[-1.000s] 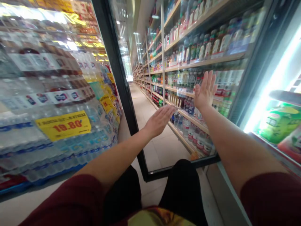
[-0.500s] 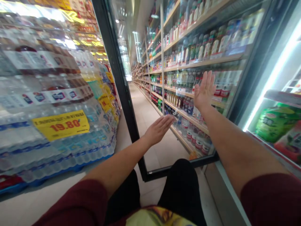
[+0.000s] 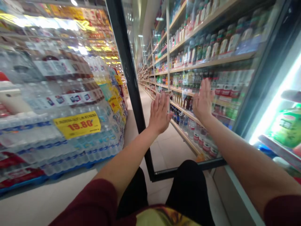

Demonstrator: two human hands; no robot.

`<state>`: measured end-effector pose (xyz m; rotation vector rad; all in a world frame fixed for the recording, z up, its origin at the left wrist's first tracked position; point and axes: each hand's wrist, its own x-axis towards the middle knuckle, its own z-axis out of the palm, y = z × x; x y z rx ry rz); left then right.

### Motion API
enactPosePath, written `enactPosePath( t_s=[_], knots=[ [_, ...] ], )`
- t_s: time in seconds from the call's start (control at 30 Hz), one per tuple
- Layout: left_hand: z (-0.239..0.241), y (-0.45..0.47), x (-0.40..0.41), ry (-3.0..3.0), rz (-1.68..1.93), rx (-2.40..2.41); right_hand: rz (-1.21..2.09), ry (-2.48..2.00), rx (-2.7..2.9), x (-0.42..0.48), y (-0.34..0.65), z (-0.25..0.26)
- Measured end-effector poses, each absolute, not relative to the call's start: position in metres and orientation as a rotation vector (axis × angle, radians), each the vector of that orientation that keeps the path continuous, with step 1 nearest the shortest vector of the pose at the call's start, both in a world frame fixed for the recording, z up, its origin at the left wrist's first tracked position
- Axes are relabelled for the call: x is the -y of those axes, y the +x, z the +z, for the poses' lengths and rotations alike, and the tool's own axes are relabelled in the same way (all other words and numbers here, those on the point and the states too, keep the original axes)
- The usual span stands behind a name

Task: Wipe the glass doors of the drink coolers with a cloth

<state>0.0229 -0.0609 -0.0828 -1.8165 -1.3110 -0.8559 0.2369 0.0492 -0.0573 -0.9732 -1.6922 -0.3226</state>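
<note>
While glass door (image 3: 162, 153) blocks left hand (image 3: 160, 113), right hand (image 3: 202, 102) | water packs (image 3: 94, 147) leftward

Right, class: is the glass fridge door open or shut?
Open. The glass door stands swung out from the lit fridge, where a green pack shows uncovered. The left hand and right hand lie flat on its glass.

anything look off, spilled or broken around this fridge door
Nothing spilled or broken shows. Only the black-framed glass cooler door stands out: it is swung wide open, with the left hand and right hand open and flat against its pane.
</note>
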Motion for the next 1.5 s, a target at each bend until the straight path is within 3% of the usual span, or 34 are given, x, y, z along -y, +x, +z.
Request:
enactPosePath(
  t_s=[0.13,0.4,0.5,0.63,0.83,1.03,1.2,1.4,1.5],
  knots=[
    [-0.082,0.036,0.064,-1.866,-0.99,1.324,-0.401,-0.62,2.058,0.0,0.18,-0.086],
    [-0.058,0.008,0.074,-1.6,-1.043,1.331,-0.451,-0.594,2.054,0.001,0.166,-0.093],
    [-0.059,0.004,0.062,-1.546,-0.954,1.371,-0.368,-0.806,1.775,-0.022,0.192,-0.089],
    [-0.064,0.006,0.051,-1.532,-0.894,1.372,-0.212,-1.053,1.414,-0.037,0.205,-0.081],
    [-0.065,0.001,0.047,-1.528,-0.891,1.354,-0.383,-0.89,1.705,-0.033,0.193,-0.059],
    [-0.067,-0.001,0.044,-1.485,-0.872,1.316,-0.352,-0.998,1.496,-0.047,0.196,-0.032],
    [-0.067,0.002,0.046,-1.472,-0.83,1.344,-0.512,-0.774,1.872,-0.037,0.188,-0.019],
    [-0.068,0.002,0.046,-1.502,-0.87,1.358,-0.297,-1.022,1.531,-0.05,0.193,0.013],
    [-0.067,0.002,0.047,-1.494,-0.85,1.363,-0.38,-0.912,1.673,-0.041,0.177,0.018]
  ],
)
